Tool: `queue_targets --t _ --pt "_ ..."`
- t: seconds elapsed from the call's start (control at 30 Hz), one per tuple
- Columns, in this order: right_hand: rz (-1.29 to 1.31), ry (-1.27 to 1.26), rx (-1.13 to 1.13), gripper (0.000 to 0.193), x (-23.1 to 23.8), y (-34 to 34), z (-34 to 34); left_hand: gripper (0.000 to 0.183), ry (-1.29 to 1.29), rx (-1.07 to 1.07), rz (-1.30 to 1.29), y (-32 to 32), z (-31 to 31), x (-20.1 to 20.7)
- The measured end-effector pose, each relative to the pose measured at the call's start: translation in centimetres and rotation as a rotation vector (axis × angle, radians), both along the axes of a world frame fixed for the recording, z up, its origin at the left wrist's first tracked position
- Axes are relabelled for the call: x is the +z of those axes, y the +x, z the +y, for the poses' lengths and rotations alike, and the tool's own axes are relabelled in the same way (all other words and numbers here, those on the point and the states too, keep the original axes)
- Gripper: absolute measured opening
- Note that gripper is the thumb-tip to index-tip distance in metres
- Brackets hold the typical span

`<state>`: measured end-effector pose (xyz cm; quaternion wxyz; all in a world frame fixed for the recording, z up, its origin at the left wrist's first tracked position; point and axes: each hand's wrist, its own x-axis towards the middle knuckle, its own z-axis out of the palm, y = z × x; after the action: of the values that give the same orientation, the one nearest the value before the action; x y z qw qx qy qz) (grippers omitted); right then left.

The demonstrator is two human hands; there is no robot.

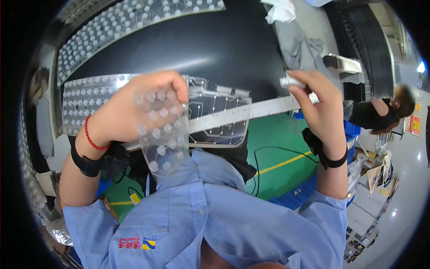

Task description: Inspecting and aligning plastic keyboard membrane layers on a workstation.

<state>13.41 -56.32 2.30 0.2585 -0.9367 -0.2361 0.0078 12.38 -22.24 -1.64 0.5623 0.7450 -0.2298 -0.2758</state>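
Observation:
A small clear sheet with rows of translucent rubber domes (pixel 163 152) hangs from my left hand (pixel 118 105), whose fingers are curled over its upper end. Behind it lies a larger clear keyboard membrane (pixel 219 134) with printed circuit lines, reaching past the table's near edge. Rubber domes (pixel 83 107) cover its left part; my left hand hides its middle. Over at the right, my right hand (pixel 320 96) pinches a small white piece (pixel 287 82) between thumb and fingers, above the table's right end. What this piece is, I cannot make out.
More dome sheets (pixel 121 27) lie along the back of the black table (pixel 210 54). A grey cloth (pixel 298 45) and a crumpled white one (pixel 280 11) are at the back right. A black cable (pixel 268 148) runs over the green floor (pixel 277 130). Another person (pixel 376 112) is at the far right.

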Motion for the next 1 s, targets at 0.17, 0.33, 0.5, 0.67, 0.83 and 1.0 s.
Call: queue_targets --t 0.17,0.33,0.5,0.67,0.83,1.0 --pt "0.009 -0.083 0.268 0.029 -0.3 9.1 2.9 0.015 -0.127 0.014 0.113 -0.1 0.1 0.4" --pt "-0.189 -0.195 0.193 0.044 -1.1 16.4 0.5 0.015 -0.156 -0.007 0.111 0.0 0.3 0.1" --pt "-0.2 -0.425 0.107 0.044 -2.1 20.6 -0.3 0.015 -0.135 -0.038 -0.012 0.2 0.3 0.3" --pt "-0.247 -0.099 -0.07 0.032 2.8 14.5 3.1 0.016 -0.104 0.018 0.212 0.1 0.4 0.0" --pt "-0.217 0.023 0.571 0.019 -1.7 2.0 9.0 0.018 -0.042 0.043 0.31 0.0 0.3 1.2" --pt "0.313 -0.414 0.371 0.02 1.1 -5.0 0.1 0.019 -0.116 0.007 0.089 -0.3 0.3 0.2"
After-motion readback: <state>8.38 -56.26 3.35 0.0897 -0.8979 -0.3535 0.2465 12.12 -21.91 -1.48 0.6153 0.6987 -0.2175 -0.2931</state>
